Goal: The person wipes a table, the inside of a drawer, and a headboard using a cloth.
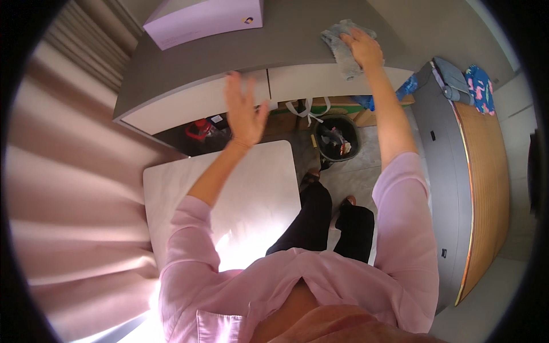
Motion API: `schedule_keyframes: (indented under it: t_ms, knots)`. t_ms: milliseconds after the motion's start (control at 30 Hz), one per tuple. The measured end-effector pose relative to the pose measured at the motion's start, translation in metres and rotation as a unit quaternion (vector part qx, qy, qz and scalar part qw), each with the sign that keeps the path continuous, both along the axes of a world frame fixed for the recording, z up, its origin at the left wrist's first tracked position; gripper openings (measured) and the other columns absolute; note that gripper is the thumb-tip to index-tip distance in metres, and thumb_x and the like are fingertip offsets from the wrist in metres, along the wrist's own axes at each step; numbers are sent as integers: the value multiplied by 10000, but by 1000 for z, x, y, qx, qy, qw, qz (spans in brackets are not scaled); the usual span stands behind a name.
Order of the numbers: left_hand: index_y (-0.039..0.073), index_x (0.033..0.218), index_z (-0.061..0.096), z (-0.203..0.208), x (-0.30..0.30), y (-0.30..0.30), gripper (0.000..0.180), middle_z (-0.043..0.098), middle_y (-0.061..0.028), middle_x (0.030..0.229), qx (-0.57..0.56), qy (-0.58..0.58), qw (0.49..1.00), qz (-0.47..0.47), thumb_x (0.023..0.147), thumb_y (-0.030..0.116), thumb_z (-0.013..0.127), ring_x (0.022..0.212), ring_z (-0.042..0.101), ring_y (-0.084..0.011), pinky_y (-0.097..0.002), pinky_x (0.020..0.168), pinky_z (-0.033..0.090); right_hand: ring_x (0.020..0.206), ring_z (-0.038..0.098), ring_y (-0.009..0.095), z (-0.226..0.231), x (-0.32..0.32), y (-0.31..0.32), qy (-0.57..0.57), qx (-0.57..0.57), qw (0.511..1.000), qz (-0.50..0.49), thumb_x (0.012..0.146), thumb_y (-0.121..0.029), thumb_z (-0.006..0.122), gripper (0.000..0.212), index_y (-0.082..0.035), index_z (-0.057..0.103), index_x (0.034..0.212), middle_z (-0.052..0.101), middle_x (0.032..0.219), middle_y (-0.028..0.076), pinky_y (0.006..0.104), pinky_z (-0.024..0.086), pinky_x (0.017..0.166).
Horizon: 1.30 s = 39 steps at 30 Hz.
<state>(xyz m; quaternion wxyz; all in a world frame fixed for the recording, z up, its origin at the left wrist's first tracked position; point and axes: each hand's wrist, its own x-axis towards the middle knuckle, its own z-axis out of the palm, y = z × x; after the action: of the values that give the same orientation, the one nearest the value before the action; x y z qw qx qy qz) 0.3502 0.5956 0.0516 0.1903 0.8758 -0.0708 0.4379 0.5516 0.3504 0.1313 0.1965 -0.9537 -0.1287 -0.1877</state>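
My right hand (365,50) presses a fluffy grey cloth (345,59) onto the dark grey cabinet top (291,43), near its right end. Part of the cloth hangs over the front edge, and the fingers lie over its upper part. My left hand (245,111) is raised in front of the pale drawer front (194,102), its fingers apart and slightly blurred. It holds nothing.
A lilac box (206,23) stands on the cabinet top at the left. Below are a black waste bin (338,137) with rubbish in it and a white table (220,183). A grey cabinet (437,154) stands at right, curtains (80,200) at left.
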Motion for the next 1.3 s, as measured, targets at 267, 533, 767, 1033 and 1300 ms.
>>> schedule_keyframes:
  t_ms: [267,533,767,1033,1300]
  knots:
    - [66,1092,463,-64,60,-61,383,384,-153,1232,-687,390,600,-126,769,225,593,1170,305,-347,-493,938,297,1074,469,301,-2,3,-3,-80,27,996,16,785,-494,442,504,-117,544,1104,517,1172,77,377,362,887]
    - [66,873,496,-115,92,-69,156,541,-74,982,-878,200,314,-300,730,112,535,1032,470,-292,-440,883,372,820,535,366,-7,0,-2,-136,122,983,-4,783,-424,457,404,-44,578,717,596,790,157,460,408,685]
    - [84,871,498,-104,89,-79,143,551,-50,939,-876,220,362,-232,744,152,506,972,507,-264,-391,808,389,688,544,373,-11,0,-11,-148,196,969,-12,759,-446,474,441,-28,565,650,582,702,170,443,405,654]
    - [83,738,482,-123,55,-93,45,518,-55,707,-887,218,365,-180,695,96,484,689,523,-251,-397,712,439,655,577,263,-9,20,-27,-56,412,903,104,697,-395,549,394,-29,657,793,634,734,136,358,426,660]
    - [46,709,506,-107,-61,-136,29,531,-73,707,-872,276,373,-158,702,72,495,645,540,-210,-358,665,463,710,576,147,-5,30,-55,76,477,848,218,727,-320,568,347,5,665,805,633,779,99,257,432,663]
